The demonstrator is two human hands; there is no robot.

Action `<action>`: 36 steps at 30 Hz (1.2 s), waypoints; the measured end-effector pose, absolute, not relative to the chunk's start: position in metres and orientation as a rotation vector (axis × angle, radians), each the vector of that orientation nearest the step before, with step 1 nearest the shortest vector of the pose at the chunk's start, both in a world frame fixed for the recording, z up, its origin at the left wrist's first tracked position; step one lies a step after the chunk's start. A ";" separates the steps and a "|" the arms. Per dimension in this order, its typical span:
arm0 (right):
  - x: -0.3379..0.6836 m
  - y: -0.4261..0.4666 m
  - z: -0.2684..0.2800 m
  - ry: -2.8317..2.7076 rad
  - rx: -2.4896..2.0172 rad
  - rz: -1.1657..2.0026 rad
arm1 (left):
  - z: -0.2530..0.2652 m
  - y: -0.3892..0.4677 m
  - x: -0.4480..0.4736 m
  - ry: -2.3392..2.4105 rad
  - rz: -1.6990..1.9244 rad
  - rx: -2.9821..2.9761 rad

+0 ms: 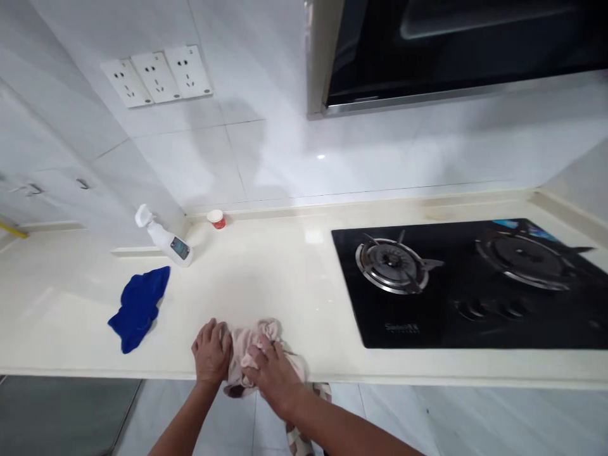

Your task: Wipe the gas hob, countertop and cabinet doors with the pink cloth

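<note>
A crumpled pale pink cloth [242, 345] lies at the front edge of the cream countertop, part of it hanging over. My right hand [275, 377] presses down on it from the right, fingers bunched into the fabric. At its left side, my left hand [211, 354] has its fingers curled in and grips the edge of the cloth, though the fingertips are partly hidden. Further left, a blue cloth [140, 307] lies loosely spread on the counter, apart from both hands.
A white spray bottle [168, 240] and a small red-and-white paper cup [216, 219] stand toward the back wall. On the right, a black gas hob [427, 323] with two burners is set into the countertop [266, 269]. A range hood [456, 95] juts out above it.
</note>
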State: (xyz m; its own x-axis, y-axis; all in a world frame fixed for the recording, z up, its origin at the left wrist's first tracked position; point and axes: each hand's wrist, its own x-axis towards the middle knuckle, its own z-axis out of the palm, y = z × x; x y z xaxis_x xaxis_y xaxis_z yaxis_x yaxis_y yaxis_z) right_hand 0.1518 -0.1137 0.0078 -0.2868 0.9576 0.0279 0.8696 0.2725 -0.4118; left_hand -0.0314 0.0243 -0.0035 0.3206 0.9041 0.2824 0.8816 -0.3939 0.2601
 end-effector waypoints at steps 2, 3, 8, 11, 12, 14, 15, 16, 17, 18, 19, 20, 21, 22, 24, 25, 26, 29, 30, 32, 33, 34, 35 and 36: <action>0.185 -0.142 0.004 -2.231 -1.769 0.468 | -0.003 0.015 -0.021 1.571 0.599 2.605; 0.204 -0.158 0.002 -2.194 -1.822 0.460 | -0.003 0.008 -0.012 1.471 0.604 2.670; 0.314 -0.241 -0.010 -2.063 -2.008 0.307 | -0.007 -0.053 0.075 0.864 0.613 2.858; 0.368 -0.278 -0.014 -2.135 -1.966 0.238 | -0.005 -0.088 0.135 0.656 0.544 2.875; 0.380 -0.285 -0.014 -2.149 -1.961 0.226 | -0.004 -0.096 0.150 0.619 0.531 2.878; 0.390 -0.292 -0.012 -2.139 -1.988 0.200 | -0.001 -0.106 0.174 0.605 0.542 2.883; 0.389 -0.292 -0.011 -2.126 -2.012 0.184 | 0.000 -0.109 0.181 0.625 0.561 2.882; 0.384 -0.289 -0.010 -2.109 -2.038 0.169 | 0.002 -0.110 0.187 0.652 0.580 2.879; 0.376 -0.285 -0.010 -2.086 -2.064 0.155 | 0.004 -0.111 0.190 0.679 0.598 2.876; 0.367 -0.281 -0.011 -2.058 -2.089 0.139 | 0.005 -0.111 0.192 0.703 0.614 2.873; 0.356 -0.275 -0.012 -2.009 -2.117 0.119 | 0.006 -0.111 0.193 0.721 0.625 2.871; 0.347 -0.270 -0.014 -1.971 -2.126 0.084 | 0.007 -0.110 0.193 0.733 0.633 2.872; 0.339 -0.265 -0.017 -1.947 -2.115 0.038 | 0.008 -0.109 0.193 0.742 0.636 2.874; 0.334 -0.261 -0.019 -1.941 -2.083 -0.013 | 0.008 -0.108 0.192 0.746 0.633 2.879; 0.334 -0.258 -0.024 -1.974 -1.987 -0.095 | 0.007 -0.106 0.191 0.744 0.616 2.897; 0.340 -0.259 -0.027 -1.994 -1.943 -0.116 | 0.005 -0.105 0.191 0.744 0.606 2.909; 0.349 -0.263 -0.030 -2.010 -1.911 -0.124 | 0.004 -0.104 0.190 0.745 0.598 2.922; 0.398 -0.290 -0.039 -2.017 -1.880 -0.128 | -0.002 -0.100 0.189 0.756 0.593 2.957; 0.419 -0.304 -0.041 -2.013 -1.881 -0.134 | -0.004 -0.099 0.188 0.759 0.599 2.966; 0.466 -0.338 -0.044 -1.990 -1.904 -0.152 | -0.006 -0.096 0.188 0.757 0.608 2.986; 0.490 -0.357 -0.044 -1.973 -1.925 -0.164 | -0.007 -0.095 0.188 0.754 0.613 2.996; 0.516 -0.376 -0.043 -1.954 -1.949 -0.177 | -0.008 -0.093 0.188 0.751 0.618 3.005; 0.542 -0.396 -0.042 -1.938 -1.976 -0.188 | -0.008 -0.093 0.188 0.749 0.622 3.014; 0.568 -0.415 -0.040 -1.928 -1.998 -0.195 | -0.009 -0.092 0.188 0.747 0.624 3.023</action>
